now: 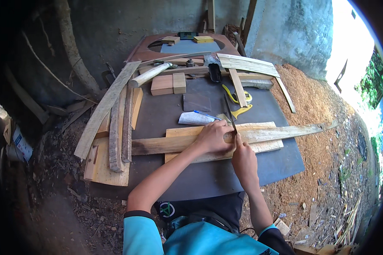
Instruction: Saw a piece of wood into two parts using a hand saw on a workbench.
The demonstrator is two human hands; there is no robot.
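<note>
A long, narrow wooden strip (170,145) lies across a wider pale board (259,147) on the dark tabletop. My left hand (215,137) grips the strip near its middle, its fingers bent over the wood. Close beside it, my right hand (244,159) is closed round the handle end of a narrow, dark, tapering saw-like blade (230,111). That blade crosses the strip and points away from me; its handle is hidden in my fist. Just beyond the left hand are folded paper (192,118) and a blue pen (205,114).
Yellow-handled tools (241,111) lie past the blade. A hammer (151,74), wooden blocks (168,84) and a black case (214,72) stand farther back. Long planks (108,108) overhang the table's left side; more boards (249,65) lie far right. Sawdust (304,97) covers the ground at right.
</note>
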